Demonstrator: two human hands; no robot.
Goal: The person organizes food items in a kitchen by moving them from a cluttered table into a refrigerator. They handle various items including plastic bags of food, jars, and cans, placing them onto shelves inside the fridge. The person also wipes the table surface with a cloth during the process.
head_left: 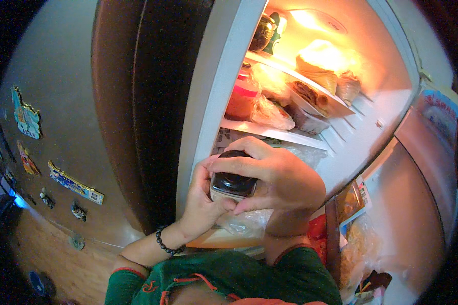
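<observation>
In front of the open fridge, both my hands close around a small jar (234, 184) with dark contents and a dark top. My left hand (201, 190), a dark beaded bracelet on its wrist, wraps the jar from the left. From the right, my right hand (282, 173) reaches over it, fingers across the top and thumb low near the left thumb. The fingers hide much of the jar's sides, and I cannot tell whether its lid is loose.
A lit fridge shelf (275, 131) behind my hands carries bagged food and a red-banded tub (243, 99). Higher up are a dark jar (263, 33) and a wrapped bundle (318, 66). At right, the open door (412, 203) holds packets. Magnets (75, 183) dot the metallic panel at left.
</observation>
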